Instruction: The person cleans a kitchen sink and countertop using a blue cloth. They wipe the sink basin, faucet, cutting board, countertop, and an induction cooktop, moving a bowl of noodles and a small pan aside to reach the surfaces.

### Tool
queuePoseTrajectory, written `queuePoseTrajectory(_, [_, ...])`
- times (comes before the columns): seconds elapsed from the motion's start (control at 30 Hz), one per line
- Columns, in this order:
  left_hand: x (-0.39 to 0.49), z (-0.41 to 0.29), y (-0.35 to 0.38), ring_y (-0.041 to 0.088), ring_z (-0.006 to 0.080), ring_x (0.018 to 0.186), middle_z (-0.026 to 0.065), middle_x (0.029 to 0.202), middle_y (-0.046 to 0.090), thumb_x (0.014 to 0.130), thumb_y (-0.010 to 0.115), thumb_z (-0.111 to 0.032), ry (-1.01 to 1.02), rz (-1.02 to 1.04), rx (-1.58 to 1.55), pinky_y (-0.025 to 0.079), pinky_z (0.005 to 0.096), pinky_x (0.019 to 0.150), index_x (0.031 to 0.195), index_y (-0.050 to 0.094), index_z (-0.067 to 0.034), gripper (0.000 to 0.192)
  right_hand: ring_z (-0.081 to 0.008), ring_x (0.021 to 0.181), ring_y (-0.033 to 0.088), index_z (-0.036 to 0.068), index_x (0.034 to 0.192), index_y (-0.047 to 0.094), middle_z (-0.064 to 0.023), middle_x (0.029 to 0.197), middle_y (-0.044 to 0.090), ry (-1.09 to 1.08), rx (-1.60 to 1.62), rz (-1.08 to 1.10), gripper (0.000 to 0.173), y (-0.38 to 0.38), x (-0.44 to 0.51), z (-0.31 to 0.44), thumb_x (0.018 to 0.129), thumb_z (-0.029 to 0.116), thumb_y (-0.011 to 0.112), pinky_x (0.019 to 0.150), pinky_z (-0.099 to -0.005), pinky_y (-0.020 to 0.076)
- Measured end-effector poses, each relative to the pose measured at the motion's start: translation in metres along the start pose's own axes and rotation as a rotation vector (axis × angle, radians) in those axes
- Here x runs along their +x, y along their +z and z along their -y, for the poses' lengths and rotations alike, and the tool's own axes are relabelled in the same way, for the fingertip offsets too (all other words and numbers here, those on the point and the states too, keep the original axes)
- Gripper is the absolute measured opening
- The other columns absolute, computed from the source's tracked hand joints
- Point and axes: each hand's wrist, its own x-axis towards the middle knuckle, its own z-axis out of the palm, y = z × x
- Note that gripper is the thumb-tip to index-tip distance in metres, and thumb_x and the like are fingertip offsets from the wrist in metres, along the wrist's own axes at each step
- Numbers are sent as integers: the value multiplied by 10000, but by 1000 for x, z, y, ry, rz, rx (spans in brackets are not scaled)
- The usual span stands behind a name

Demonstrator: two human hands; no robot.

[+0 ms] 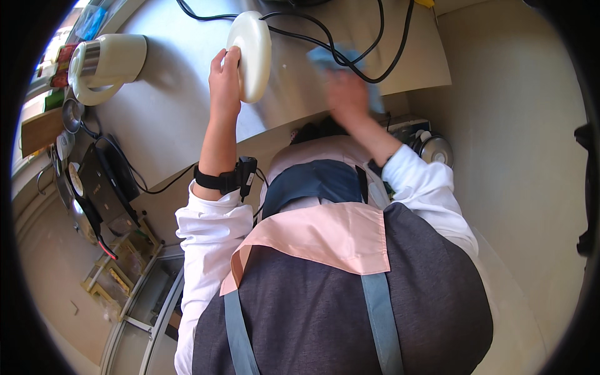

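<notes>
My left hand (226, 79) grips a round off-white appliance base (255, 56), probably the kettle's power base, tilted up on edge above the counter. A black cord (300, 35) runs behind it. With my right hand (348, 96), blurred, I press a light blue cloth (328, 55) against the metal countertop (286, 84) near its front edge. Part of the cloth is hidden by the hand and by loops of cord. An off-white electric kettle (119, 58) with a steel band and a curved handle is at the left of the counter.
At the left, a small metal ladle or cup (73, 115) and a black flat appliance (101, 187) are near the wall. Loose black cord (396, 61) hangs over the counter's right part. Below the counter's right end lies a metal pot lid (436, 151). A plain wall (506, 117) bounds the right.
</notes>
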Motion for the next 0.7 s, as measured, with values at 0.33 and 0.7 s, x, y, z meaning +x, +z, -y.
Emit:
queuePoseTrajectory(0.33, [-7,-3,-10,540,243,981,192,1092,539,767,608,-450,28,13,78,434,330,831,1337,314,67,823,-280,977,528,120,949,627,-46,971,609,-273,-222,-228,197,20,57,68,808,197,513,856,-511,381])
queuePoseTrajectory(0.7, [-11,1,-3,544,256,1013,220,1134,544,739,619,-451,7,-74,157,430,327,862,1313,349,72,823,-251,1208,428,219,1058,634,-26,1090,597,-693,-12,129,275,27,-11,94,811,183,518,1016,-498,302])
